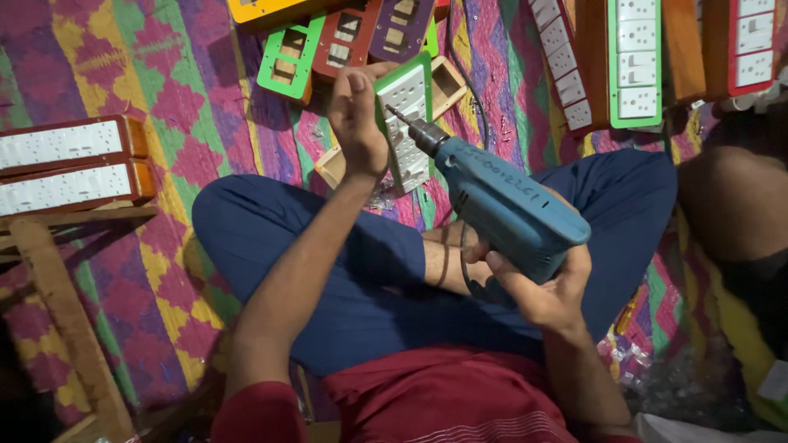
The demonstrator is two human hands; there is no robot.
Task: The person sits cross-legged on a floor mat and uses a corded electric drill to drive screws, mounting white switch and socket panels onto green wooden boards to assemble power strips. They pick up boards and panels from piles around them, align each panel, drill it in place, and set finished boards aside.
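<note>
**Drill bit meeting a green switch board over crossed legs**

While sitting cross-legged on a bright zigzag mat point(176, 123), the person is gripping a green-edged switch board point(408, 123) with the left hand point(358, 123), the fingers closing around its left edge and the thumb pointing up. That board is standing nearly upright, its white socket face turning toward the right, and its lower end is resting in an open wooden box point(447, 82) just beyond the knees. The right hand point(546, 295) is wrapping tightly around the grip of a blue drill point(505, 209), which is slanting up and to the left so that its bit is touching the board's white face just beside the left hand. Both hands are staying well apart, the left high near the board, the right low over the lap, joined only by the line of the drill.

A black cord is looping under the drill, and its far end is hard to follow against the dark trousers. More finished boards are lying around: two white ones in brown frames point(70, 164) at the left, cut off by the edge, and several coloured frames point(345, 37) along the top, only partly showing. Whether a screw is sitting under the bit is too small to tell. Another person's bare knee point(730, 201) is showing at the right.
</note>
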